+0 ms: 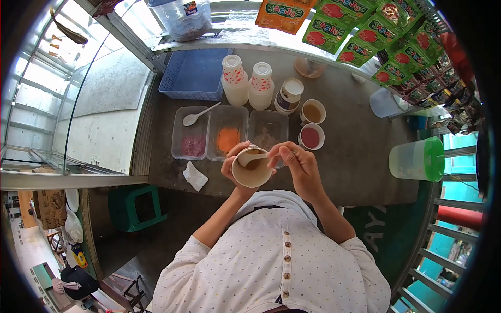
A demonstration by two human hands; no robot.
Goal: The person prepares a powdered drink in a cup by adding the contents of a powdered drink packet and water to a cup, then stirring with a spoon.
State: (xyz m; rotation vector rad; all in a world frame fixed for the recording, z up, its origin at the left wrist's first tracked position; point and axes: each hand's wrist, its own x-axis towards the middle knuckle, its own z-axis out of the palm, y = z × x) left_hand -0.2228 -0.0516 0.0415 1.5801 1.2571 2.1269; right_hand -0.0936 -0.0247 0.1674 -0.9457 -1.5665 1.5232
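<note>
My left hand (229,163) is wrapped round a paper cup (252,178), tilted so that its inside faces me. A little brownish liquid lies in the bottom. My right hand (298,169) pinches the handle of a white plastic spoon (254,157), whose bowl is inside the cup. Just beyond my hands stand three clear plastic tubs in a row: one with purple powder (193,145), one with orange powder (228,139), one with brown powder (264,138). Another white spoon (191,119) lies in the purple tub. To the right are cups of brown drink (312,112) and red drink (311,137).
Stacks of upturned cups (236,86) and a blue basket (192,78) stand at the back. A folded white tissue (195,176) lies front left. At right is a green-lidded container (416,159). Drink sachets (329,31) hang overhead; a green stool (136,207) stands below left.
</note>
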